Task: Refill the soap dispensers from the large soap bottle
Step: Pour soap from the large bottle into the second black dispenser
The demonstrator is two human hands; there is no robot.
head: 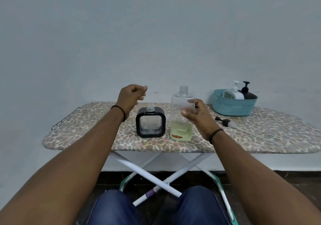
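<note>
The right hand point(198, 118) wraps loosely around the upper part of the large soap bottle point(182, 115), fingers curled on its clear wall. The bottle stands upright on the table point(86, 129), uncapped neck pointing up, yellowish soap low inside. The left hand point(130, 97) hovers empty, fingers loosely curled, above the square black dispenser point(150, 122), which stands upright with its neck open. A pump point(224, 121) lies flat beside a teal basket point(234, 105).

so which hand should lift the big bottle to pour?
Right. The right hand is already at the big bottle, fingers curled by its side. The left hand hovers loosely closed above the open black dispenser, touching nothing.
</note>
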